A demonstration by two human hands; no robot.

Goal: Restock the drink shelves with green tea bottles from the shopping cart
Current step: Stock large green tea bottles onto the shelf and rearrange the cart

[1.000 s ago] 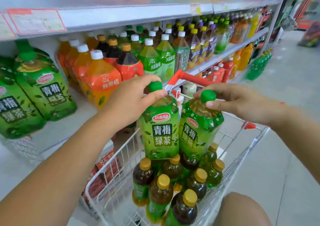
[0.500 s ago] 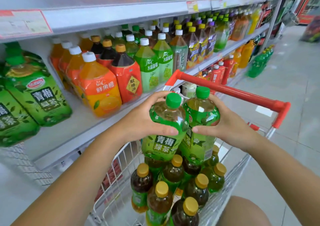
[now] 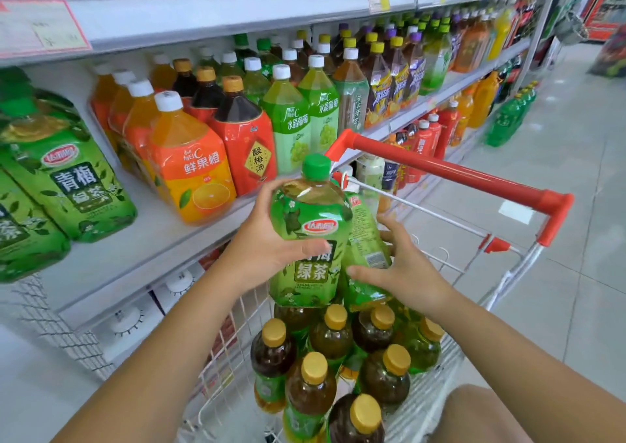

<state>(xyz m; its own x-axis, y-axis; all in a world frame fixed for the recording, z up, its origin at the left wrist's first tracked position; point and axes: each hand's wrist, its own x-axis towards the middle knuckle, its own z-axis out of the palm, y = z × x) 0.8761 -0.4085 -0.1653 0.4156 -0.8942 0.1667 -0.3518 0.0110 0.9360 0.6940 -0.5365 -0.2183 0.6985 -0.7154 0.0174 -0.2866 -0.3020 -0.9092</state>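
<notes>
Two large green tea bottles are held side by side above the shopping cart (image 3: 450, 175). My left hand (image 3: 267, 239) wraps the left side of the front green tea bottle (image 3: 310, 239), whose green cap points up. My right hand (image 3: 406, 273) presses the right side of the second green tea bottle (image 3: 364, 246), mostly hidden behind the first. More of the same green tea bottles (image 3: 64, 171) stand at the left of the white shelf (image 3: 152, 236).
Several small yellow-capped tea bottles (image 3: 335, 337) fill the cart below. Orange juice bottles (image 3: 189, 161), red plum drink bottles (image 3: 244, 137) and grape drink bottles (image 3: 291, 120) stand on the shelf, with a bare gap beside the green tea. Grey tiled aisle floor lies to the right.
Both hands slid from the caps down to the bottle bodies and hold the two bottles pressed together. The pair has risen and shifted left, towards the shelf.
</notes>
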